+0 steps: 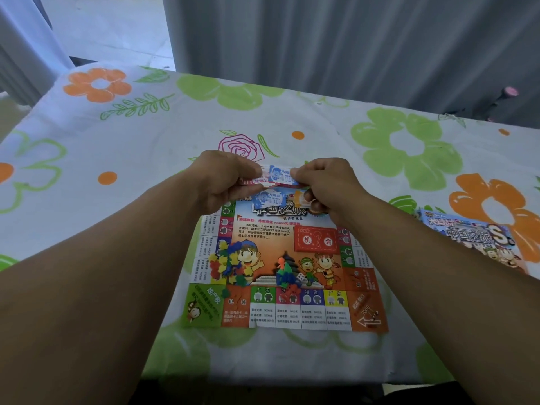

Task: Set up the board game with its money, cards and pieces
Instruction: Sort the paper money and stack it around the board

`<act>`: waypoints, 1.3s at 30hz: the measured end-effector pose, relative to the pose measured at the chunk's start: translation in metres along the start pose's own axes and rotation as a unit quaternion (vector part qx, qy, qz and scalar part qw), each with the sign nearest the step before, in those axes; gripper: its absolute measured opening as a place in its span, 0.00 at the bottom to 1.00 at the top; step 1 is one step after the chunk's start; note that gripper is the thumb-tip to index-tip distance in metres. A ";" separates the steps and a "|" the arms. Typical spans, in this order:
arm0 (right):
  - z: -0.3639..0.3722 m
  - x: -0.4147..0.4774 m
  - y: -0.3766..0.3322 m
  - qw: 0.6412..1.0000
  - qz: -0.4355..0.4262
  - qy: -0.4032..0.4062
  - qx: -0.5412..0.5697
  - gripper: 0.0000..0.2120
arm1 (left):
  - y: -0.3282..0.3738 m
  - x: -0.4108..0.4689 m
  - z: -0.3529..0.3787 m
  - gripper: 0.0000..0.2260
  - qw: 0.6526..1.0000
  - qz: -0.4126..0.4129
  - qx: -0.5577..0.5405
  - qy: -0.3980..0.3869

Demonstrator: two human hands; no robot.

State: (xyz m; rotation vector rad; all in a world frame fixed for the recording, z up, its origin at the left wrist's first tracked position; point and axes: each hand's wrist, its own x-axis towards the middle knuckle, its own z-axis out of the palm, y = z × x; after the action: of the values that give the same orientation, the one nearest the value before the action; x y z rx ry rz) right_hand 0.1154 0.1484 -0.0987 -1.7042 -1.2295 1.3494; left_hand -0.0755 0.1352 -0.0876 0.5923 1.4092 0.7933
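The table (pixel 204 109) is wholly covered by a white tablecloth (pixel 336 124) printed with big green and orange flowers, leafy sprigs and one pink outlined rose. Two things lie straight on the cloth. A paper game board (pixel 315 315) lies flat in the middle, towards the near edge, slightly creased. A blue game box (pixel 467 232) lies well to its right, turned askew, with its near side hidden behind a forearm.

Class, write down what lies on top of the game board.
On the game board, coloured pieces lie heaped at left, more pieces and a white die near the middle. The left hand and right hand, holding paper money, hide its far edge.
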 end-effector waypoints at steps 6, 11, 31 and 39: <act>0.004 0.000 0.007 0.998 0.032 -0.026 -0.039 0.10 | 0.000 0.010 -0.017 0.06 0.993 0.026 -0.081 0.084; 0.013 -0.001 0.008 0.995 0.036 -0.050 -0.074 0.12 | -0.001 0.008 -0.016 0.08 0.995 0.027 -0.079 0.061; 0.013 -0.003 -0.004 0.998 -0.050 -0.021 0.012 0.07 | 0.003 -0.001 -0.004 0.09 1.000 0.002 -0.010 -0.029; 0.005 -0.003 -0.002 0.999 -0.039 -0.003 0.037 0.06 | 0.001 0.004 0.001 0.08 1.000 0.013 -0.007 -0.013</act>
State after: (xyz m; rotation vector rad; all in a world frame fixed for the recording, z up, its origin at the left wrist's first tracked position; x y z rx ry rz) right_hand 0.1098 0.1464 -0.0969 -1.5868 -1.2226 1.3381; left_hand -0.0748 0.1393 -0.0892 0.6086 1.3735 0.8127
